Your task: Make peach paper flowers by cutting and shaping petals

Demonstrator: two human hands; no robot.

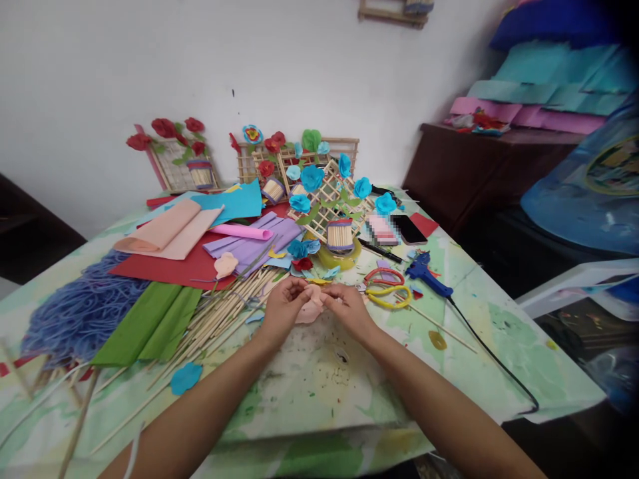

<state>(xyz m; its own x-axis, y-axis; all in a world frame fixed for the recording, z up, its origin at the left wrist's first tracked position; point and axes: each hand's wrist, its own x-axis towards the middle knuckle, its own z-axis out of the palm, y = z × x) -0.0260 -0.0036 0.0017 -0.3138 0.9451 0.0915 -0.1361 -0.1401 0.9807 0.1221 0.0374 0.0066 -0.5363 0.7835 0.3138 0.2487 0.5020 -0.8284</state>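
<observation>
A small pale pink paper piece (312,307) is pinched between both hands above the front middle of the table. My left hand (288,307) grips its left edge with closed fingers. On its right edge the thumb and fingers of my right hand (347,307) are pressed together. Another pale pink paper shape (226,265) lies to the left, on red paper. Just behind my hands are blue paper flowers (298,249) and a dark red one (302,264). Red-handled scissors (383,276) and yellow-handled scissors (388,297) rest to the right.
Thin sticks (224,318), green paper (150,324) and purple yarn (90,309) cover the left side. A lattice with blue flowers (333,199) stands behind. A blue glue gun (429,276) with its black cord, a phone (408,229) and a dark cabinet (479,159) are at right.
</observation>
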